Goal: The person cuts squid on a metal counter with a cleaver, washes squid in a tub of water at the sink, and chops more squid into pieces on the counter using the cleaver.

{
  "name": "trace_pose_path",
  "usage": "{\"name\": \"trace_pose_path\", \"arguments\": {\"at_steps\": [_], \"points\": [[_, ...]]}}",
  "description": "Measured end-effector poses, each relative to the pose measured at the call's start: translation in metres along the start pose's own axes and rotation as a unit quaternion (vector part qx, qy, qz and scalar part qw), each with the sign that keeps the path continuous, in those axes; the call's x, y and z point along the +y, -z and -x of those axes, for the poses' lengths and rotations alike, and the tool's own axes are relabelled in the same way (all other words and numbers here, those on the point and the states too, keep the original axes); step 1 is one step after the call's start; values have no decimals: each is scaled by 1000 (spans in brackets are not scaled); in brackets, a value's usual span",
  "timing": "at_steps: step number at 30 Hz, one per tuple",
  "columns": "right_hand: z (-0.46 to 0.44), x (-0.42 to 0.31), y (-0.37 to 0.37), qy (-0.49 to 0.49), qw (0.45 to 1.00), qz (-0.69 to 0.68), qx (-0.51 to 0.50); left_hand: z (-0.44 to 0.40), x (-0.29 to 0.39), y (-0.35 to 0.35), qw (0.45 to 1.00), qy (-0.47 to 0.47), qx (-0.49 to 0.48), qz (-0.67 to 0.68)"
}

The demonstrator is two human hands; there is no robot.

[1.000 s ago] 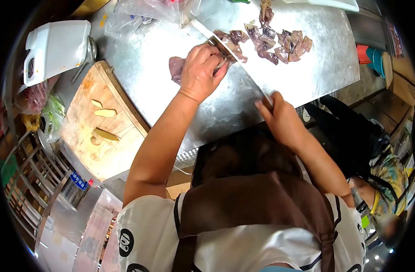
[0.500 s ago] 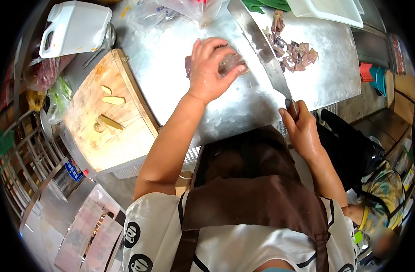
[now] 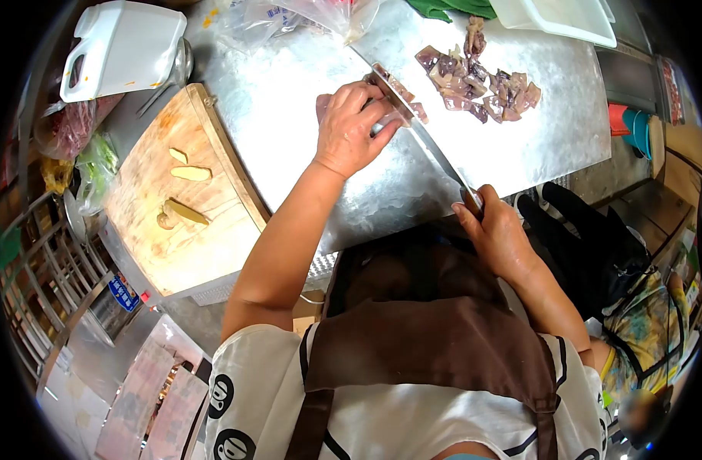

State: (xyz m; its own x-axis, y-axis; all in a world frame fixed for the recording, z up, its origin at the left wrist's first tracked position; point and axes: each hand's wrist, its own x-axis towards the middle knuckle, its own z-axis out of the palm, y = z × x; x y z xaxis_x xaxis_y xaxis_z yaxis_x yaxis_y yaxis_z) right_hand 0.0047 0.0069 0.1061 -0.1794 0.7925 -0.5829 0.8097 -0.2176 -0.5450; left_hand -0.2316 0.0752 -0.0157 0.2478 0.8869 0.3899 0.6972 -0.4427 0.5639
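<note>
My right hand (image 3: 498, 234) is wrapped round the handle of a large kitchen knife (image 3: 435, 148). Its blade slants up and left across the metal worktop, seen nearly edge-on beside my left fingertips. My left hand (image 3: 354, 129) is curled over a slippery purplish-grey piece of flesh (image 3: 323, 106), pressing it to the metal; most of it is hidden under the fingers. A strip of the same flesh (image 3: 418, 111) shows on the blade's far side. Further right lies a loose pile of cut purplish pieces (image 3: 474, 86), squid-like in look.
A wooden cutting board (image 3: 201, 245) with ginger slices (image 3: 191, 173) and a ginger piece (image 3: 187, 212) is at left. Behind it stands a white jug (image 3: 129, 50). Plastic bags (image 3: 290, 19), a green cloth (image 3: 454, 8) and a white tub (image 3: 554, 19) line the worktop's (image 3: 565, 115) back.
The knife has come left and down from above the cut pieces to the flesh at my left hand. More pieces now lie at the pile's left. My left fingers have curled in more.
</note>
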Motion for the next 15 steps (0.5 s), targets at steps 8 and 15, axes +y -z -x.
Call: {"name": "trace_pose_path", "arguments": {"at_steps": [8, 15], "points": [[-18, -7, -4, -5, 1000, -3, -21, 0, 2, 2, 1000, 10, -27, 7], [-26, -10, -6, -12, 1000, -5, -22, -5, 7, -1, 1000, 12, 4, -5]]}}
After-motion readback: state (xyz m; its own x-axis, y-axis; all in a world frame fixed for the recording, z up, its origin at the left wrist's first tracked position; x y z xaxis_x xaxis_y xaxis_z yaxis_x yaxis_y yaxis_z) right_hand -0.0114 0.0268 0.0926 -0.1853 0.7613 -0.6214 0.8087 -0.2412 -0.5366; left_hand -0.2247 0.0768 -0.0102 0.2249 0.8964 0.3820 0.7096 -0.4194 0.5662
